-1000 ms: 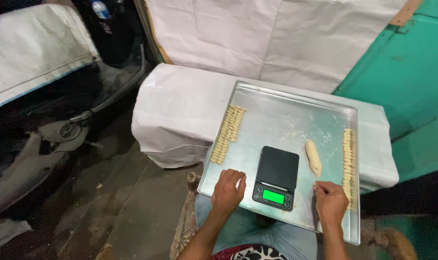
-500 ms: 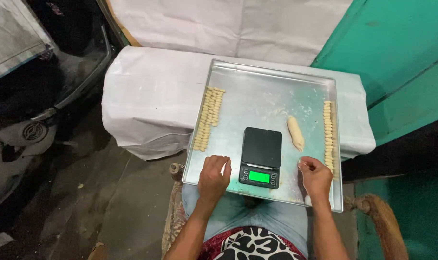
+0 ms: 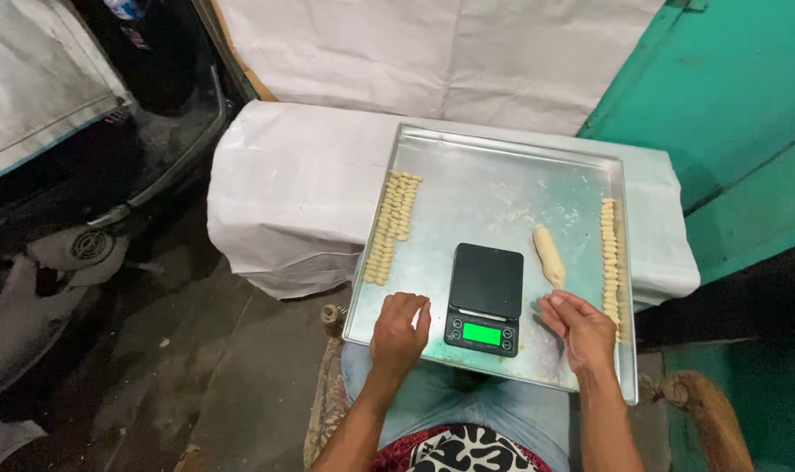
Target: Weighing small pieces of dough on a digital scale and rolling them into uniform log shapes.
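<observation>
A shiny metal tray [image 3: 493, 175] rests across my lap and a white-covered block. A small black digital scale [image 3: 486, 296] with a lit green display sits near the tray's front edge. My left hand [image 3: 399, 332] lies flat on the tray just left of the scale, holding nothing. My right hand [image 3: 581, 328] rests on the tray to the right of the scale, fingers loosely curled, just below a pale roll of dough [image 3: 548, 256]. Rows of several small dough pieces line the left side [image 3: 392, 223] and the right edge [image 3: 609, 253] of the tray.
The white-covered block [image 3: 284, 192] supports the tray's far end. A green wall [image 3: 729, 114] stands at the right, white sheeting [image 3: 432, 52] behind. A dark scooter [image 3: 83, 201] stands at the left over a rough concrete floor [image 3: 196, 376].
The view has shifted a little. My right hand has slid up the tray towards the dough roll. My left hand stays beside the scale.
</observation>
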